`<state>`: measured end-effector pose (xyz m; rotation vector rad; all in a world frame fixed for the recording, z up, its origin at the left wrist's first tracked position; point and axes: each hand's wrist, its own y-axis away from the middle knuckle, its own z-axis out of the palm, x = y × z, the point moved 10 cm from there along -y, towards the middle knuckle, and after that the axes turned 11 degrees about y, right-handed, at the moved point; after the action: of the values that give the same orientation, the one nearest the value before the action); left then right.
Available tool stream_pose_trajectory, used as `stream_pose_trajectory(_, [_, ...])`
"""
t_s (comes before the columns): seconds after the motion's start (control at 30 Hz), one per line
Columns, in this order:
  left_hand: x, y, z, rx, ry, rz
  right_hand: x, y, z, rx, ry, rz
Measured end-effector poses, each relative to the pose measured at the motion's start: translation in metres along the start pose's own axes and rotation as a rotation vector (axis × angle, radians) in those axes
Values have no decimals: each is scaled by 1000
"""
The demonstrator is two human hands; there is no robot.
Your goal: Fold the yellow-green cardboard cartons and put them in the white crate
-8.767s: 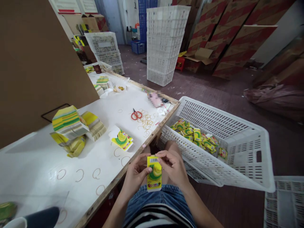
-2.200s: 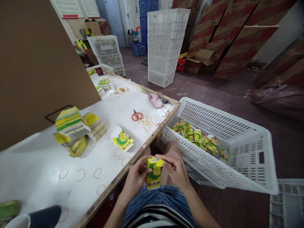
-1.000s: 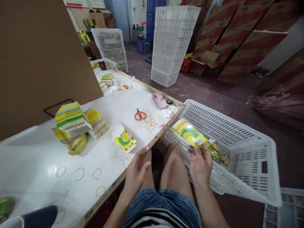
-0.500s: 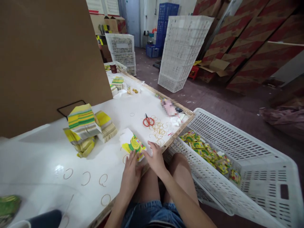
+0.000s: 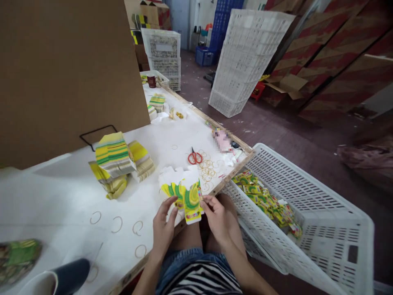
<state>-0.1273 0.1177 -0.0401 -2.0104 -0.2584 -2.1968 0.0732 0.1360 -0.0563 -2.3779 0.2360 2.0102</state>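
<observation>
A flat yellow-and-green printed carton blank [image 5: 192, 198] is held up over the table's front edge, with its white flaps spread beyond it. My right hand [image 5: 216, 215] pinches its right edge between thumb and fingers. At its left side, my left hand [image 5: 164, 223] has thumb and fingers closed on the edge. Stacks of folded carton blanks [image 5: 113, 153] lie to the left, bundled in blocks. Beyond the held carton are red-handled scissors [image 5: 195, 157] and a heap of rubber bands [image 5: 210, 168].
A white plastic crate [image 5: 331, 221] holding folded yellow-green cartons [image 5: 264, 196] stands right of the table [image 5: 138, 139]. A large cardboard sheet [image 5: 70, 73] rises at left. A dark blue cylinder [image 5: 72, 274] lies near front left. Stacked white crates [image 5: 245, 61] stand behind.
The carton blank has been lifted off the tabletop and opened out wider towards me. My hands have moved apart to its two sides. The view has shifted slightly.
</observation>
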Motion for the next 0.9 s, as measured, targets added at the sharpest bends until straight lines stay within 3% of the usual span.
stream_pose_trajectory(0.17, [-8,-5,51,-247,445,-296,-10,13,-8,-58,-182,153])
stream_pose_trajectory(0.27, [-1,-1,82,-393,586,-363,-22,13,-10,-98,-220,218])
stream_pose_trajectory(0.37, [12,1,101,-468,610,-350,-33,12,-13,-131,-219,262])
stream_pose_trajectory(0.5, [24,-1,113,-463,549,-298,-38,10,-28,-86,-165,248])
stream_pose_trajectory(0.7, [10,-10,115,-301,396,-302,-27,10,-42,-69,-34,205])
stream_pose_trajectory(0.9, [14,-9,114,-271,288,-245,-37,4,-57,58,63,77])
